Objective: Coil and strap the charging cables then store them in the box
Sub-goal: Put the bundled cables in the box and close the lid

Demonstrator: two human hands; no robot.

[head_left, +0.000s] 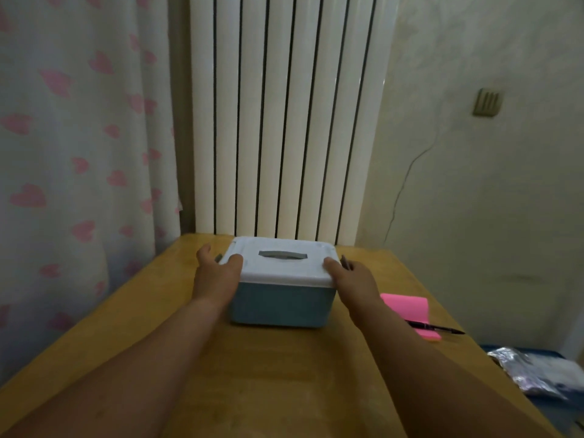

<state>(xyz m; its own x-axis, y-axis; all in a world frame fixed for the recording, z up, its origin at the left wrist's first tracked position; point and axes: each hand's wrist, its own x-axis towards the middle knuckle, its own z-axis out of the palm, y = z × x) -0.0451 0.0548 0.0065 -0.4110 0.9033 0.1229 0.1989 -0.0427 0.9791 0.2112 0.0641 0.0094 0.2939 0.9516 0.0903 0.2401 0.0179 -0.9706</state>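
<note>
A blue-green box (pixel 279 306) with a white lid (pixel 284 267) stands at the far middle of the wooden table (pixel 268 374). A grey handle lies flat in the lid's top. My left hand (pixel 216 273) grips the lid's left edge, thumb on top. My right hand (pixel 350 279) grips the lid's right edge, thumb on the corner. A grey latch sticks out on each side by my fingers. No charging cable is in view.
A pink notepad (pixel 410 308) with a black pen (pixel 439 328) across it lies right of the box. A white radiator (pixel 284 121) stands behind the table. A curtain with pink hearts (pixel 79 153) hangs left. A silvery bag (pixel 531 371) lies off the table's right edge.
</note>
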